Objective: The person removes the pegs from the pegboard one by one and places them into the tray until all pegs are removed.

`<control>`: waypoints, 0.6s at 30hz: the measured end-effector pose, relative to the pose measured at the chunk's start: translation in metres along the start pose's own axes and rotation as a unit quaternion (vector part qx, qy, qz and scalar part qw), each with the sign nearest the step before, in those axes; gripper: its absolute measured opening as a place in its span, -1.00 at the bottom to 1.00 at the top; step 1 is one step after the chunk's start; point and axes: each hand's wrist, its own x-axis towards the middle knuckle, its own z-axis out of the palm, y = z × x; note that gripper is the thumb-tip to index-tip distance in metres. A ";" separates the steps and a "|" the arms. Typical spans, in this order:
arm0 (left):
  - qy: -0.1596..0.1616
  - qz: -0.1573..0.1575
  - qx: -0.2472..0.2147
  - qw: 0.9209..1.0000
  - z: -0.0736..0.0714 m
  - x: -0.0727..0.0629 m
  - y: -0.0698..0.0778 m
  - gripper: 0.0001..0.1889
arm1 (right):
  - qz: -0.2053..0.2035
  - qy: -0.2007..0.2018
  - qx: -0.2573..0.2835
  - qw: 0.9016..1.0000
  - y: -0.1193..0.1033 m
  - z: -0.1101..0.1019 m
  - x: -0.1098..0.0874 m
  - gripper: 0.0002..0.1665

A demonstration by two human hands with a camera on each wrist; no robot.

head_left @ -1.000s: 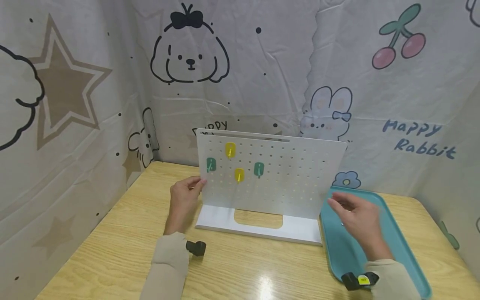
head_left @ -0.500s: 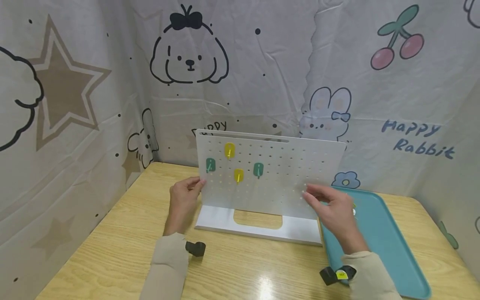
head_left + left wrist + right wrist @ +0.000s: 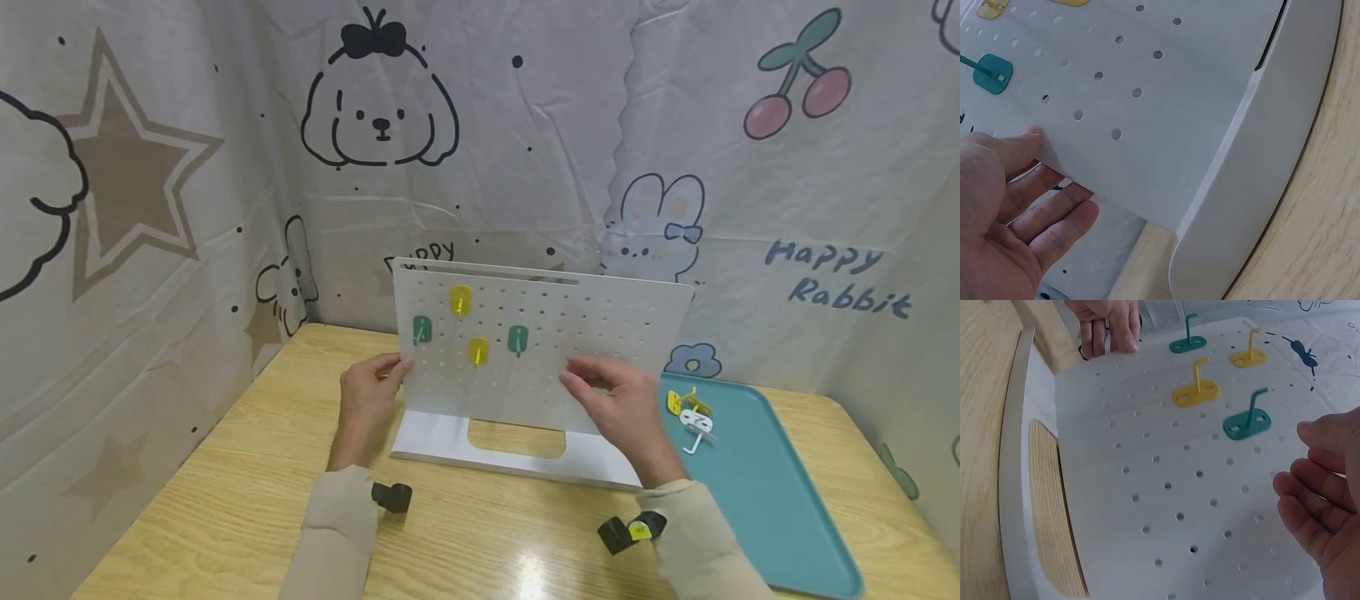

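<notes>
A white pegboard point(image 3: 600, 358) stands upright on a white base with a cut-out slot. On its left half hang two yellow hooks, an upper one point(image 3: 461, 301) and a lower one point(image 3: 478, 351), and two green hooks, one near the left edge point(image 3: 422, 329) and one nearer the middle point(image 3: 517, 340). My left hand point(image 3: 369, 400) grips the board's left edge, thumb on the front and fingers behind. In front of the board's right half hovers my right hand point(image 3: 618, 408), with loosely bent fingers; the right wrist view has nothing between thumb and fingers point(image 3: 1316, 494).
A teal tray point(image 3: 780, 500) lies to the right of the board. At its far left corner are yellow hooks point(image 3: 686, 402) and white hooks point(image 3: 697, 427). The wooden table point(image 3: 450, 533) runs up to a printed cloth point(image 3: 487, 183) hanging behind and at the sides.
My right hand has moved left from over the tray to in front of the board, uncovering the hooks in the tray. The left hand has stayed on the board's edge.
</notes>
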 end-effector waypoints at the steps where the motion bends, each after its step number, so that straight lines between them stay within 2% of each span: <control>1: 0.001 0.000 0.001 1.000 0.000 0.000 0.000 -0.70 | -0.001 -0.002 0.002 1.000 -0.001 0.002 0.001 -0.72; 7: 0.001 0.006 0.002 1.000 0.000 0.000 0.000 -0.71 | -0.007 -0.007 0.014 1.000 -0.005 0.016 0.008 -0.75; 11: -0.003 0.008 -0.003 1.000 -0.001 -0.001 0.000 -0.71 | -0.019 0.005 0.026 0.999 -0.007 0.024 0.013 -0.77; 18: -0.002 0.008 0.001 1.000 -0.001 0.000 0.001 -0.70 | -0.014 0.008 0.053 0.998 -0.015 0.035 0.023 -0.79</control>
